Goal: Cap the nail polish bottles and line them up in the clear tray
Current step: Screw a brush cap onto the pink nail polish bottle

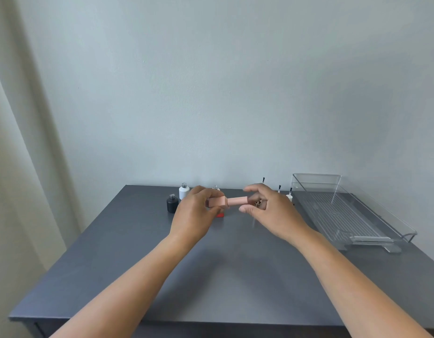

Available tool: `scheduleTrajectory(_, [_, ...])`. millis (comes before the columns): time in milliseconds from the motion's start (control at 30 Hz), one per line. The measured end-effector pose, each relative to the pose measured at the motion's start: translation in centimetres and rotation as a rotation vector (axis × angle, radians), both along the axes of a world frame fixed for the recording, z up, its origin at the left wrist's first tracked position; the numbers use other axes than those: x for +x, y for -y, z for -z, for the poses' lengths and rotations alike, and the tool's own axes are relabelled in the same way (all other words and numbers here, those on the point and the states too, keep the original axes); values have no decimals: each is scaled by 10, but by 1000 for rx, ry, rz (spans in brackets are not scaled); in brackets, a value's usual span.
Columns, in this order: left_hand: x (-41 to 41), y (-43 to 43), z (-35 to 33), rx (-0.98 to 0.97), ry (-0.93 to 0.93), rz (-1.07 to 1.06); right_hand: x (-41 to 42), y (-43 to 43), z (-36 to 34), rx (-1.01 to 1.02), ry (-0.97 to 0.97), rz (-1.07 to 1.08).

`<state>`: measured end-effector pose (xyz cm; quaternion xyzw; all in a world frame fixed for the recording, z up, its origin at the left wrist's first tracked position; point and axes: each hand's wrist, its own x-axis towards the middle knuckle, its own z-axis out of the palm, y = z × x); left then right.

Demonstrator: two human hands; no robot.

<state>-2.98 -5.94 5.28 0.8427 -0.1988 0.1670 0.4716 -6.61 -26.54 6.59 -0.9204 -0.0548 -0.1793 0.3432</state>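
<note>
Left arm: stretched forward from the lower left over the dark grey table [211,276], forearm bare, wrist lifted off the surface.
Right arm: brought in from the lower right, angled inward, wrist also raised.
Left hand [194,213]: curled, back to the camera; the pale pink square nail polish bottle [217,202] is gripped between thumb and fingertips.
Right hand [269,208]: partly closed; the long pale pink cap [237,200] is pinched at its far end, with the forefinger held out above it.
Pink bottle and cap: held sideways in the air, end to end and touching at the neck; how far the cap is screwed on cannot be told.
Position: both are held above the middle of the table, well apart from the tray.
Clear plastic tray [315,181]: seen at the right, ribbed floor, nothing lined up inside.
Black round bottle [172,204]: uncapped, upright, just left of the left hand.
White round bottle [184,192]: uncapped, upright, behind the black one.
Small red item [220,215]: glimpsed on the table under the left hand, mostly hidden.
White brush cap [289,196]: stood brush-up near the tray's corner.
</note>
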Motion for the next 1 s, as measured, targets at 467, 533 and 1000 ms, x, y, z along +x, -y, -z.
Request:
scheduleTrajectory(467, [-4, 3, 3, 21, 48, 13, -1, -4, -4, -59, 45, 35])
scheduleTrajectory(533, [-3, 0, 3, 41, 22, 16, -3, -3, -5, -138, 55, 6])
scheduleTrajectory(1000, [-15, 3, 3, 322, 389, -10, -5, -14, 1, -359, -29, 7])
